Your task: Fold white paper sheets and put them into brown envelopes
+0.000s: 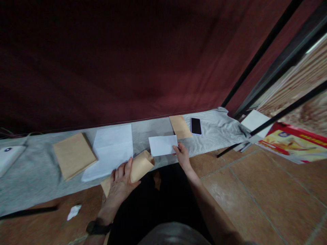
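My left hand [122, 180] is wrapped round a brown paper envelope [141, 166], whose mouth gapes toward the right. Between the thumb and fingers of my right hand [182, 153] is the right edge of a folded white paper [162, 145]. The paper's left end is close to the envelope's open mouth, just above it. Large white sheets [112, 146] lie on the bench to the left, above my left hand. A flat brown envelope [181, 126] lies beyond my right hand, partly behind the white paper.
A stack of brown envelopes [74, 154] sits left of the white sheets on the grey cloth [217, 129]. A phone [196, 126] lies at right, a white device [10, 156] at far left. Black poles [260, 54] and a red-yellow box [293, 143] stand to the right.
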Demonstrator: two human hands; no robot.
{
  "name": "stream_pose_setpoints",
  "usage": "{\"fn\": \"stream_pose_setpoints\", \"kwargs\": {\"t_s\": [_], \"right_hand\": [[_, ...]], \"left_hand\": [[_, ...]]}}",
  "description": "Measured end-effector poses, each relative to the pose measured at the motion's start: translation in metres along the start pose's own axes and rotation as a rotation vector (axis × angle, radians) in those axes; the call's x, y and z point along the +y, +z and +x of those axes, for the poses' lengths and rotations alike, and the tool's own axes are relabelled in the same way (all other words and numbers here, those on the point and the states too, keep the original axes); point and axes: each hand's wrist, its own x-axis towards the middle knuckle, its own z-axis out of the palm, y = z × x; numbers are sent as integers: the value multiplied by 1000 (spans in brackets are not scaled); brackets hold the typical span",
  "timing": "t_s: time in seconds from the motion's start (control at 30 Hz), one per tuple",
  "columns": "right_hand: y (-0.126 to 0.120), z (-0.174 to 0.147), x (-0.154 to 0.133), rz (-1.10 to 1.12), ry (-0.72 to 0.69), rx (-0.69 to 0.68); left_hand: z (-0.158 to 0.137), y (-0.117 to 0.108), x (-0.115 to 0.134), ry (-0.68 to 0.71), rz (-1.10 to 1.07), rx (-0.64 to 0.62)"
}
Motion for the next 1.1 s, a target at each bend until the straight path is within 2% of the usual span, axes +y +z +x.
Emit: {"fn": "stream_pose_setpoints", "kwargs": {"t_s": [0.07,0.2,0.5,0.67,1.1], "right_hand": [[-1,-6,-2,94,0,-54],[-5,-14,-7,73,0,-144],[-20,-10,-13,-207,-106,-198],[-26,-7,-20,-285,-143,-268],[-16,-8,-17,-368,-109,-313]], "left_hand": [[0,2,0,-7,3,-2],[0,3,1,-7,11,11],[-1,5,2,-5,24,11],[-1,5,1,10,34,11],[-1,8,2,13,18,8]]}}
